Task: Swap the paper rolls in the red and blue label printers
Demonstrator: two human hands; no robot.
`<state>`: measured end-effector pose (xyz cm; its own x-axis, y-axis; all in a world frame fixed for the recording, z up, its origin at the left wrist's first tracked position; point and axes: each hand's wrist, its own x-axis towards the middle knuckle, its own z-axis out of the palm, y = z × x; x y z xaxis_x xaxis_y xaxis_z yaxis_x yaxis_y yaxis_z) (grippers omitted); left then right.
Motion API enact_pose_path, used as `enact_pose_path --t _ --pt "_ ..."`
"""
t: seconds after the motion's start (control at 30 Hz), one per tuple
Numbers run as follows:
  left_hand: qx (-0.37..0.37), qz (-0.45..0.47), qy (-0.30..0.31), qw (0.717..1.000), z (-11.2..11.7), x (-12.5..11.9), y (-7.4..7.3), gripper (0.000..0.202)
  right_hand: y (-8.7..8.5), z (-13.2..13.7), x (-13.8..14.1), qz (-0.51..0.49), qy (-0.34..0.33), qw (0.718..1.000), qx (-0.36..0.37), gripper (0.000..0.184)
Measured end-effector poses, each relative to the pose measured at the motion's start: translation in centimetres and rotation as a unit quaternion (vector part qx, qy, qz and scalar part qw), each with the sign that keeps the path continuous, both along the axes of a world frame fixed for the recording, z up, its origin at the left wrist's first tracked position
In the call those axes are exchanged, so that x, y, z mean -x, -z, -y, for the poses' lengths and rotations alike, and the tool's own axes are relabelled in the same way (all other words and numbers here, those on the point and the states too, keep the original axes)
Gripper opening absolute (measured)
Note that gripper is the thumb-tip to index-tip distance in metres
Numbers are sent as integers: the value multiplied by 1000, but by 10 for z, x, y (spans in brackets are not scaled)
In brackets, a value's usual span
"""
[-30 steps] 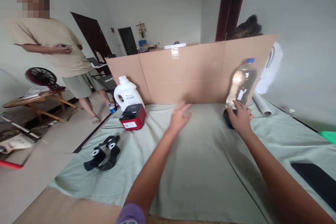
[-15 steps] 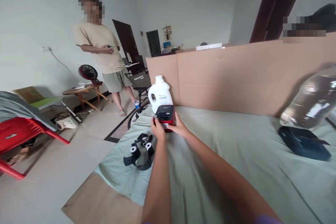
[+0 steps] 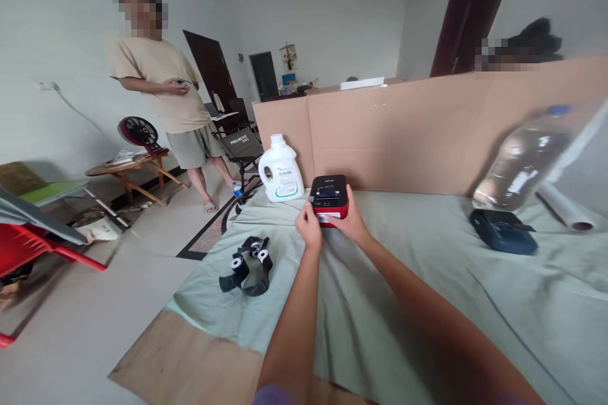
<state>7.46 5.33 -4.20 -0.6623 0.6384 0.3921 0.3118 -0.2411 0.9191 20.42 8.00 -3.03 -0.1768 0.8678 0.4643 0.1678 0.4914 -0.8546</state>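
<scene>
A small red and black printer-like box (image 3: 328, 196) is held between both my hands over the pale green cloth (image 3: 408, 291). My left hand (image 3: 308, 232) grips its near left corner. My right hand (image 3: 349, 223) cups its right side and front. A white jug (image 3: 281, 171) stands just to the left of the box. Black straps with white rolls (image 3: 247, 266) lie on the cloth below and left of my hands.
A cardboard wall (image 3: 427, 130) stands along the far side of the cloth. At right lie a clear water bottle (image 3: 522, 161), a dark blue device (image 3: 503, 232) and a paper roll (image 3: 565, 209). A person in a beige shirt (image 3: 161, 95) stands on the floor at left, near a folding chair (image 3: 240, 142).
Both hands have taken the red box and brought it to the right, away from the white jug and nearer the middle of the cloth. A second ago my right hand was by the bottle.
</scene>
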Motion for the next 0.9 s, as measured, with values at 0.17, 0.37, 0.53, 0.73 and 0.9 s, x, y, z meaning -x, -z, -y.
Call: enact_pose_path --t 0.17,0.37,0.53,0.73,0.9 --pt "-58 -21 197 978 59 -75 0 47 3 63 -105 12 64 998 -27 120" --pt "-28 -28 291 956 132 -103 14 47 28 143 -153 20 87 996 0 113" --pt "-14 -37 295 955 148 -105 19 47 40 154 -156 23 97 995 -21 111" --pt "-22 -39 291 956 143 -104 27 44 52 147 -159 39 109 992 -58 109" --pt "-33 -31 295 954 143 -104 28 45 55 148 -160 60 123 989 -59 110"
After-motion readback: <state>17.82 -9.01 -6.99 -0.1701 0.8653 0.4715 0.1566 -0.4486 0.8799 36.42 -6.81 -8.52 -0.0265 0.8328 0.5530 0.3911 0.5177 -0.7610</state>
